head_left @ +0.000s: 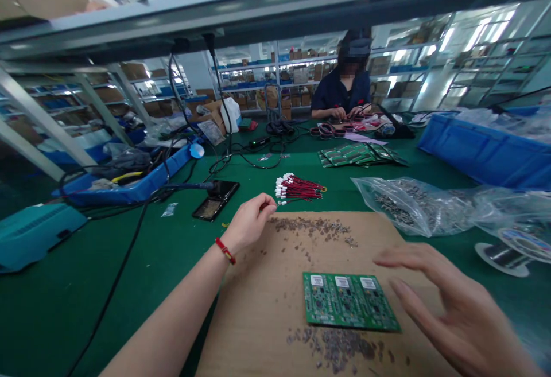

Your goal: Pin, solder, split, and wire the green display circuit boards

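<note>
A green circuit board panel (pixel 350 301) with three white labels lies flat on a brown cardboard sheet (pixel 253 319). Just right of it hovers my right hand (pixel 451 308), slightly blurred, thumb and fingers apart and nothing between them. Past the sheet's far edge, on the green mat, sits a bundle of red-and-black wires (pixel 303 187) with white connectors. My left hand (pixel 252 219) reaches to the near left of that bundle, its fingers pinched together. A small white connector shows at the fingertips; whether they grip it is unclear. Small metal parts (pixel 310 228) lie scattered on the cardboard.
A soldering iron stand (pixel 217 198) and teal box (pixel 38 233) are to the left. On the right are a plastic bag of metal parts (pixel 413 205), a solder spool (pixel 512 253) and a blue bin (pixel 486 144). More boards (pixel 361 154) lie ahead, before a seated person (pixel 344 87).
</note>
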The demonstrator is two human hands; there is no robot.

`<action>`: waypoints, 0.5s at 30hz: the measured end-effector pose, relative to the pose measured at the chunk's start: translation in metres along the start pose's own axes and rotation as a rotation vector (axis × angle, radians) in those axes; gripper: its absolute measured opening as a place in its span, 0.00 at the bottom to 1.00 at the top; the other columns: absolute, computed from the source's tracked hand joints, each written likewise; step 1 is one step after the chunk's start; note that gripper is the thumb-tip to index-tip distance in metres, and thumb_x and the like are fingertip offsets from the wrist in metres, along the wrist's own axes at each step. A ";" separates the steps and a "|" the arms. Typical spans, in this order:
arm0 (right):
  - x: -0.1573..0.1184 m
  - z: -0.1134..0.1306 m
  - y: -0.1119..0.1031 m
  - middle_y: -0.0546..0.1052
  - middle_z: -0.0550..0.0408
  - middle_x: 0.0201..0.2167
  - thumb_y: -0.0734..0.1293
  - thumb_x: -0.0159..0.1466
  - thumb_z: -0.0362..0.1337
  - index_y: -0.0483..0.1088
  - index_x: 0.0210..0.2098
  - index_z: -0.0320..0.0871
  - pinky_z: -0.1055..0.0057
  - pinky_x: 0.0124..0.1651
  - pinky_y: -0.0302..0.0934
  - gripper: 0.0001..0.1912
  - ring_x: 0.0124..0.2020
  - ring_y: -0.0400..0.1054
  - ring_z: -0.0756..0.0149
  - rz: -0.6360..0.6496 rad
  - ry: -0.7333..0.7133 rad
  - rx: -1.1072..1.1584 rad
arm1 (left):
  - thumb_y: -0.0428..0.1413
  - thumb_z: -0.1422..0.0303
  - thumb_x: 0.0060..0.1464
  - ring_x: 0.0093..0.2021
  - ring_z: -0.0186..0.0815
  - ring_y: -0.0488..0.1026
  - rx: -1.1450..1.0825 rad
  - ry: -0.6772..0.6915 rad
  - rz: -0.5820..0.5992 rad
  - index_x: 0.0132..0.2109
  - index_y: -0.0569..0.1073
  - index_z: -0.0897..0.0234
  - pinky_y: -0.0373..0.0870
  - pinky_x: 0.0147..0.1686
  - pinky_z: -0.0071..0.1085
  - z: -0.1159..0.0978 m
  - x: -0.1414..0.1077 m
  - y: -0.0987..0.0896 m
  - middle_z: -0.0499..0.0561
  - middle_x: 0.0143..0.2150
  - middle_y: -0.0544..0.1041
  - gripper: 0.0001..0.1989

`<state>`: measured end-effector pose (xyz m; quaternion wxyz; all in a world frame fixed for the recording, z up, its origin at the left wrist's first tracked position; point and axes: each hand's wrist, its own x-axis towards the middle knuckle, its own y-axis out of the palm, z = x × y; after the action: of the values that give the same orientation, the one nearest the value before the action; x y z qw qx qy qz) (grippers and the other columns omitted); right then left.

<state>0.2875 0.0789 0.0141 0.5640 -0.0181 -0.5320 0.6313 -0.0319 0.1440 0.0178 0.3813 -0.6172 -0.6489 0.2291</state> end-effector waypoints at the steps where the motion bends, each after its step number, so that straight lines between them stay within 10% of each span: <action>1: 0.024 0.007 0.008 0.75 0.52 0.42 0.62 0.62 0.39 0.69 0.45 0.49 0.62 0.46 0.66 0.12 0.45 0.70 0.60 0.089 -0.003 0.088 | 0.47 0.63 0.62 0.33 0.32 0.68 -0.042 0.028 0.011 0.38 0.69 0.64 0.66 0.36 0.32 -0.011 -0.008 0.003 0.46 0.33 0.71 0.10; 7: 0.094 0.014 0.074 0.76 0.52 0.39 0.66 0.60 0.38 0.69 0.42 0.42 0.66 0.44 0.67 0.11 0.39 0.71 0.66 0.451 0.219 0.768 | 0.43 0.65 0.63 0.34 0.33 0.66 -0.253 0.075 0.067 0.34 0.65 0.61 0.60 0.34 0.30 -0.041 -0.039 0.030 0.46 0.32 0.69 0.11; 15: 0.076 0.001 0.102 0.76 0.54 0.34 0.67 0.59 0.34 0.70 0.40 0.42 0.69 0.41 0.68 0.09 0.35 0.71 0.69 0.393 0.357 0.875 | 0.46 0.62 0.62 0.34 0.33 0.67 -0.349 -0.015 0.093 0.37 0.65 0.60 0.63 0.34 0.30 -0.034 -0.042 0.049 0.46 0.34 0.70 0.09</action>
<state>0.1886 0.1551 -0.0121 0.4715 0.0124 -0.0995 0.8762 0.0232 0.1035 -0.0077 0.2523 -0.7017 -0.6525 0.1350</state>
